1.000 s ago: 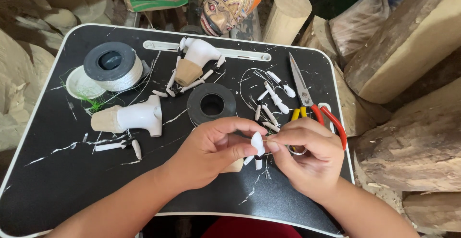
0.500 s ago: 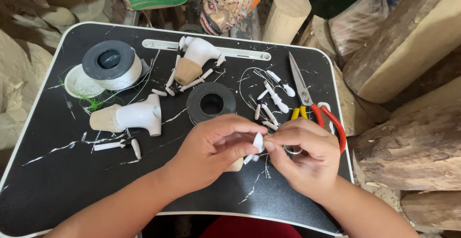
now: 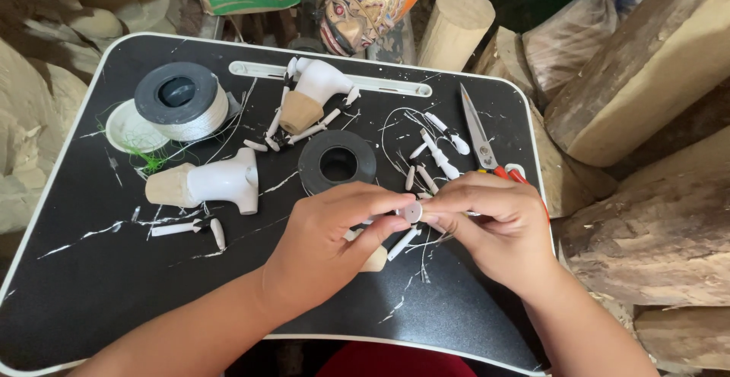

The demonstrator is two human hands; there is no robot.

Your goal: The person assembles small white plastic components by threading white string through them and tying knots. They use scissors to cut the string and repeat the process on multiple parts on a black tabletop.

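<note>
Both hands meet above the black worktop, the left hand and right hand each pinching the small white peg between fingertips, likely to steady it for close work

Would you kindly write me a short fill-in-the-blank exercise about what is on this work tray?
1. Both hands, left hand and right hand, pinch a small white ____ piece.
2. The scissors have ____ handles.
3. The black tape roll lies ____ on the tray.
4. The spool holds ____ thread.

Missing words: round; red; flat; white
</note>
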